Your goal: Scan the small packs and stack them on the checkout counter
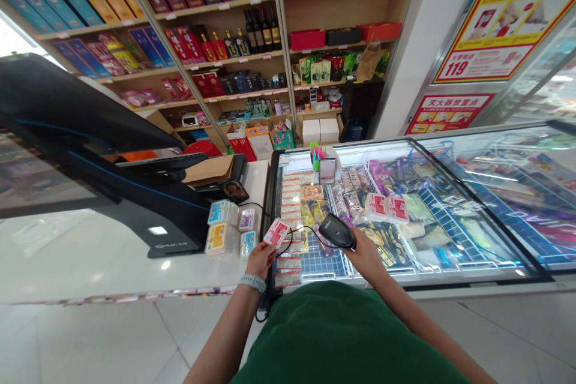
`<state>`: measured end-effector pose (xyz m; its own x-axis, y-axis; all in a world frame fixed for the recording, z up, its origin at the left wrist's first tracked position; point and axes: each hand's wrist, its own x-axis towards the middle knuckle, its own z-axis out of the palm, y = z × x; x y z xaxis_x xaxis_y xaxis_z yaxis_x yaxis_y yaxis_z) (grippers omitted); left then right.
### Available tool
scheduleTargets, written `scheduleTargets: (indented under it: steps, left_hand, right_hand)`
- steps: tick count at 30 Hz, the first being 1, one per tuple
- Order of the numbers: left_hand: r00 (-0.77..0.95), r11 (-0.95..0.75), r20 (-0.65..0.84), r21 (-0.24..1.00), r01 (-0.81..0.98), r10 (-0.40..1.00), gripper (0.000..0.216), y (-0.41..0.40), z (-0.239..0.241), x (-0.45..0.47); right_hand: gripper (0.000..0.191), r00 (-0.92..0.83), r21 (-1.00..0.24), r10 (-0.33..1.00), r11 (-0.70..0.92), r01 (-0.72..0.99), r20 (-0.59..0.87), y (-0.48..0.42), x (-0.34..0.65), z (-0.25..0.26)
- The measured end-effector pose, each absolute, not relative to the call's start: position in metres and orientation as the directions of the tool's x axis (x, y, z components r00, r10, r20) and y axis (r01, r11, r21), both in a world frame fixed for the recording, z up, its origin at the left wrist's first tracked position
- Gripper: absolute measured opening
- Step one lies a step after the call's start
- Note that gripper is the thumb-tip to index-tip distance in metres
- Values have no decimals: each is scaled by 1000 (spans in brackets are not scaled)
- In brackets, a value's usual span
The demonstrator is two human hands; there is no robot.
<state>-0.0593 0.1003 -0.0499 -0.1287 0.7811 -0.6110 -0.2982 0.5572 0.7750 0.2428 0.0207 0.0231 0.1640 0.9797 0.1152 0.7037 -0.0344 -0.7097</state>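
My left hand [260, 260] grips a small flat box with a red and white label [276, 232], over the left edge of the glass-topped freezer. In my right hand [363, 252] is a black handheld barcode scanner [336, 231], its head pointing left toward the box. A thin black cable [302, 227] runs between them. Several small clear boxes with blue, yellow and purple labels [218, 237] are stacked on the white counter, left of my left hand. Two red-labelled boxes [387, 208] lie side by side on the freezer glass, beyond my right hand.
A black monitor on a stand [175, 234] fills the left side. The freezer [407, 285] spans the right, packed with bagged goods under its glass. Colourful small items [318, 155] sit at its far edge. Shelves of boxes and bottles [225, 5] stand behind.
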Motion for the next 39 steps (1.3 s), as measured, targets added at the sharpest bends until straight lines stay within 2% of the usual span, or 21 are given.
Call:
scheduleTargets:
  steps: [14, 27, 32, 39]
  left_hand:
    - [-26, 560, -589, 781, -275, 808, 30, 114, -36, -41]
    - [-92, 399, -410, 909, -116, 907, 28, 141, -16, -35]
    - [-102, 285, -288, 957, -43, 952, 24, 150, -9, -28]
    - [-93, 208, -206, 978, 7, 974, 23, 159, -7, -18]
  right_hand:
    - [29, 149, -707, 982, -21, 706, 119, 21, 245, 15]
    - [26, 151, -736, 982, -20, 677, 112, 23, 241, 20]
    - [27, 151, -728, 981, -17, 686, 119, 22, 241, 24]
    - [25, 167, -726, 977, -18, 687, 134, 21, 243, 23]
